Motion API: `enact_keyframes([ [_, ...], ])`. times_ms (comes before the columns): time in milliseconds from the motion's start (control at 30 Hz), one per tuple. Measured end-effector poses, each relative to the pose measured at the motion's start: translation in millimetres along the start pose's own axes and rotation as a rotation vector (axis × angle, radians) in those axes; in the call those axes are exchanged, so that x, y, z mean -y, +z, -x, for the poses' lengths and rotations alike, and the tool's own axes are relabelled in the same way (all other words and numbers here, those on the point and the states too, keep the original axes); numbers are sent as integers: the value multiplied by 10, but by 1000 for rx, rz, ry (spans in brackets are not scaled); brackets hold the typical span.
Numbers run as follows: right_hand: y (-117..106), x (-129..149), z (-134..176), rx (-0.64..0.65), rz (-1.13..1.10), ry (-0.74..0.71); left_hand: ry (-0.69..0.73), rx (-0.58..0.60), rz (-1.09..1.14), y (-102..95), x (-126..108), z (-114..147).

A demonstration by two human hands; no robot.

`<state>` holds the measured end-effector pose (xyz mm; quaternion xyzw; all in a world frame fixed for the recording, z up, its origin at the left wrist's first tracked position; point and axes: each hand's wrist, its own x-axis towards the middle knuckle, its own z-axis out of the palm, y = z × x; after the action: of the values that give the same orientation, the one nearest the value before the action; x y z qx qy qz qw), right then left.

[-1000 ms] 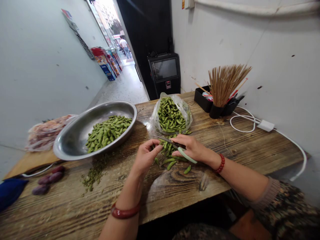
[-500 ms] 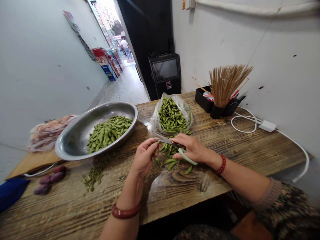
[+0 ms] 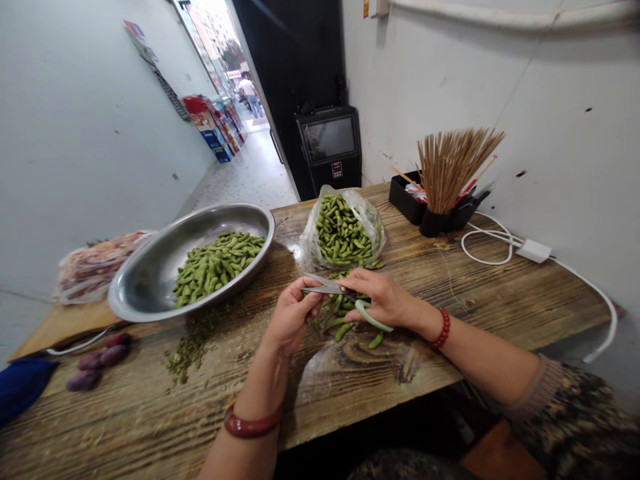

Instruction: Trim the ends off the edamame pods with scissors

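A pair of scissors (image 3: 373, 318) with pale green handles is in my right hand (image 3: 383, 297), my fingers wrapped round the grips. Its two blades stand apart and reach left to the fingertips of my left hand (image 3: 290, 319). There my thumb and fingers pinch an edamame pod, mostly hidden behind the blades and fingers. Loose edamame pods (image 3: 344, 331) lie on the wooden table beneath and between my hands. Just beyond them sits a clear plastic bag (image 3: 311, 235), its mouth facing me, full of edamame pods (image 3: 343, 230).
At left, a steel basin (image 3: 143, 287) holds a heap of pods. Green trimmings (image 3: 186, 357) lie before it, near several purple-red oval things (image 3: 103, 360). A bagged pinkish mass (image 3: 93, 267) rests behind. At right stand skewers (image 3: 445, 170) and a white cable (image 3: 535, 251).
The scissor blades have spread wider at my left fingertips, and the tips have shifted slightly left. The pod between those fingers shows less now. The basin and bag look unchanged.
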<state>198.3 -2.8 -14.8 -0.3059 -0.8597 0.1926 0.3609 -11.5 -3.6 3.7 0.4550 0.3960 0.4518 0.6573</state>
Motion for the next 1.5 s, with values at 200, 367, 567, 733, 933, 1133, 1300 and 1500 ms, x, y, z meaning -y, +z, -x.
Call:
enact_keyframes([
  [200,11,-20,12,-9,-3,-14,-25,40,46,14,1,-1],
  [367,1,-18,10,3,4,-29,-32,66,56,12,5,3],
  [567,-12,7,3,20,17,-6,-25,101,73,-12,14,-2],
  [733,-2,-7,9,-10,-6,19,-17,39,152,-27,-26,-11],
  [933,3,-48,28,-30,-25,16,-29,15,161,-15,-49,-20],
  [1133,7,-94,43,-99,-2,52,15,-80,251,-134,-159,-31],
  [1300,2,-94,46,-94,-4,27,29,-100,-209,-228,-211,23],
  [1500,-20,-89,38,-97,22,58,55,159,-894,-306,-207,37],
])
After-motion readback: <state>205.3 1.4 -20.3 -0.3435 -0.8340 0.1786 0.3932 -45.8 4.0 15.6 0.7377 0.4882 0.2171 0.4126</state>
